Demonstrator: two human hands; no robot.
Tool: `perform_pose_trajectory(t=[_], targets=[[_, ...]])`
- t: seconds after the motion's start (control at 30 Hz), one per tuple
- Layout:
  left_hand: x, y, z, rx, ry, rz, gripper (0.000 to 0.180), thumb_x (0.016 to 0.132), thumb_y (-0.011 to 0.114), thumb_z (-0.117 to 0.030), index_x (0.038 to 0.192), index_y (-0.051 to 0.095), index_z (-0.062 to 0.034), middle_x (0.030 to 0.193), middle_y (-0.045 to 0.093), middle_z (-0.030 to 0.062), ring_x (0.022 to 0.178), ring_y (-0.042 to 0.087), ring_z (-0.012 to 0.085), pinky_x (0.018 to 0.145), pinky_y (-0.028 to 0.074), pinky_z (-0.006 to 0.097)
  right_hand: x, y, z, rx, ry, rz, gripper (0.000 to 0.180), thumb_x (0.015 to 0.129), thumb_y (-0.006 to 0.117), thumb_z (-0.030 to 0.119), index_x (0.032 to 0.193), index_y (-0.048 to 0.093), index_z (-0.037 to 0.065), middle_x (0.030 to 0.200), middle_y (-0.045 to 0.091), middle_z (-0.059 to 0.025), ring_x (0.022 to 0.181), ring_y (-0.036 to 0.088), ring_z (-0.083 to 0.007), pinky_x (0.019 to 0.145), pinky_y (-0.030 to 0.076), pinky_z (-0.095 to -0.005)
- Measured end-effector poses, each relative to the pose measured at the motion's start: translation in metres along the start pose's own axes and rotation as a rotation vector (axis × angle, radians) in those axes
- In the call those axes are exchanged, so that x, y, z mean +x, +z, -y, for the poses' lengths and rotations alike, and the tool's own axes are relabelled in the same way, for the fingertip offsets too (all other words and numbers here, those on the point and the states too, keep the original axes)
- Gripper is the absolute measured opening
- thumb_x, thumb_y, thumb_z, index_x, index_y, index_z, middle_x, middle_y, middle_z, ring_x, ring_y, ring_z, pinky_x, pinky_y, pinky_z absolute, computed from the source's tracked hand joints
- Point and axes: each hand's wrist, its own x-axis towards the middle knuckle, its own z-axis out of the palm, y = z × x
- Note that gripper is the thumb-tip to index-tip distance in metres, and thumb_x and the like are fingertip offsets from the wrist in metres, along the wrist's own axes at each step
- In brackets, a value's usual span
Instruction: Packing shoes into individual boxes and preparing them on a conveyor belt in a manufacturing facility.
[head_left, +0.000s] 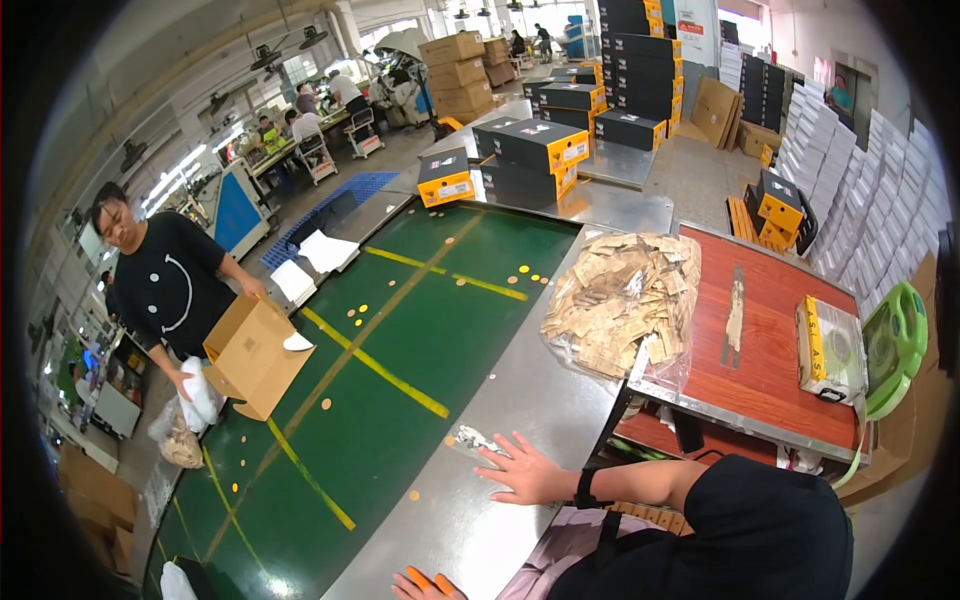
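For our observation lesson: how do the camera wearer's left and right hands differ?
The left hand shows two orange fingertips; the right hand shows none. The frame crops the left hand; the right hand is wholly visible, fingers spread. Both appear over the metal ledge.

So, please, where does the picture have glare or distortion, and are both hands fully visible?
In the head view, glare whitens the steel ledge between the hands; in the same view, the far windows look washed out, and the fisheye image darkens to black around its rim; there too, the right hand shows whole, but the lower edge cuts the left hand.
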Motion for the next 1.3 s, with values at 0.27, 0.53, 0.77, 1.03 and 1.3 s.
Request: perform_pose_trajectory(t=[0.27,0.53,0.77,1.03,1.3], targets=[[0.0005,0.0037,0.0034,0.013,0.009,-0.012,0.054,0.097,0.042,-0.037,0.141,0.043,-0.0063,0.146,0.040,0.0207,0.137,0.031,0.0389,0.112,0.021,0.052,-0.0005,-0.0043,0.0014,0.017,-0.036,-0.103,0.055,0.094,0.049,0.051,0.135,0.052,0.016,0.143,0.043,-0.0175,0.133,0.036,-0.0454,0.107,0.026,-0.0621],[0.0014,0.0040,0.0026,-0.008,0.008,-0.008,0.053,0.098,0.041,-0.036,0.142,0.043,-0.0066,0.147,0.039,0.0212,0.138,0.031,0.0389,0.113,0.020,0.052,-0.0004,-0.0065,0.0016,0.017,-0.038,-0.121,0.054,0.093,0.051,0.051,0.133,0.054,0.015,0.143,0.044,-0.0172,0.132,0.038,-0.0450,0.106,0.028,-0.0617],[0.0005,-0.0008,0.0005,-0.001,-0.006,0.017,0.053,0.098,0.040,-0.036,0.142,0.042,-0.0065,0.147,0.038,0.0217,0.138,0.031,0.0394,0.113,0.020,0.052,-0.0001,-0.0066,0.0020,0.022,-0.045,-0.136,0.055,0.092,0.052,0.051,0.133,0.054,0.015,0.142,0.045,-0.0173,0.131,0.039,-0.0450,0.106,0.029,-0.0613],[0.0009,0.0027,0.0025,-0.012,-0.002,0.004,0.053,0.098,0.041,-0.037,0.142,0.042,-0.0063,0.146,0.039,0.0218,0.138,0.030,0.0395,0.114,0.018,0.051,-0.0001,-0.0054,0.0015,0.010,-0.050,-0.142,0.055,0.092,0.051,0.052,0.133,0.054,0.015,0.142,0.045,-0.0180,0.130,0.039,-0.0459,0.105,0.029,-0.0619],[0.0009,-0.0015,-0.0007,-0.015,-0.013,0.015,0.053,0.098,0.041,-0.037,0.141,0.043,-0.0061,0.146,0.040,0.0213,0.138,0.031,0.0386,0.113,0.019,0.052,-0.0006,-0.0058,0.0013,0.021,-0.045,-0.126,0.054,0.093,0.050,0.051,0.134,0.053,0.015,0.142,0.044,-0.0184,0.132,0.037,-0.0467,0.106,0.028,-0.0624]])
